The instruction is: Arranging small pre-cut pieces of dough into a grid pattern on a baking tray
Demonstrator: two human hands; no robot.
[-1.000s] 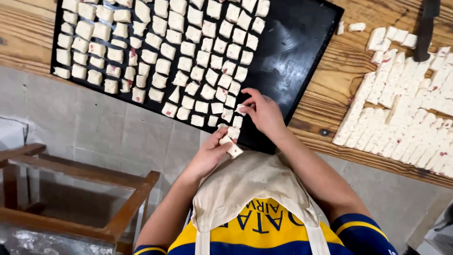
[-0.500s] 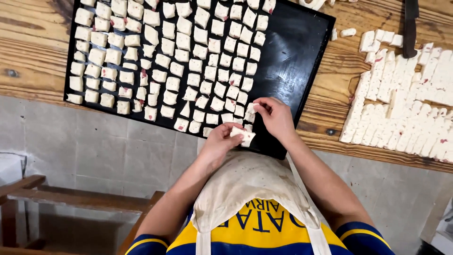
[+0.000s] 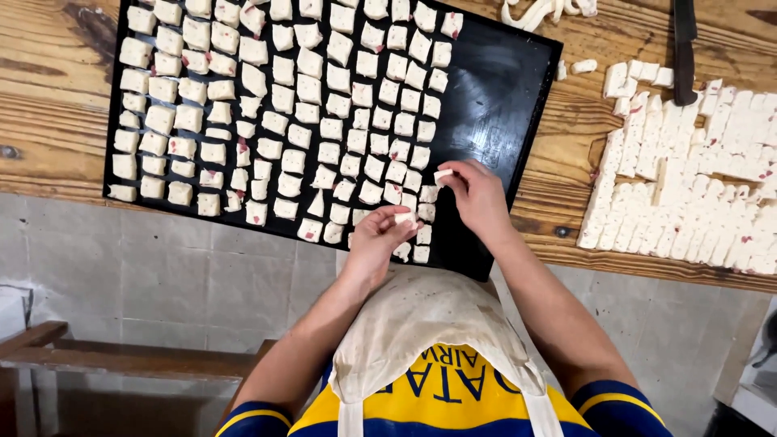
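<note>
A black baking tray (image 3: 502,89) lies on the wooden table (image 3: 48,121), filled with rows of small white dough squares (image 3: 307,89), some with red specks. My left hand (image 3: 380,239) pinches one white dough piece (image 3: 405,217) over the tray's near edge. My right hand (image 3: 477,194) holds another small dough piece (image 3: 443,175) at its fingertips, just beside the last filled column. The tray's right part is bare black.
A slab of cut white dough (image 3: 696,186) lies on the table at the right. A dark-handled knife (image 3: 685,48) rests above it. Dough scraps (image 3: 542,10) sit beyond the tray. A wooden bench (image 3: 121,360) stands below left on the tiled floor.
Both hands have moved up from the tray's near corner onto the tray. Each now holds its own dough piece, the right hand farther in.
</note>
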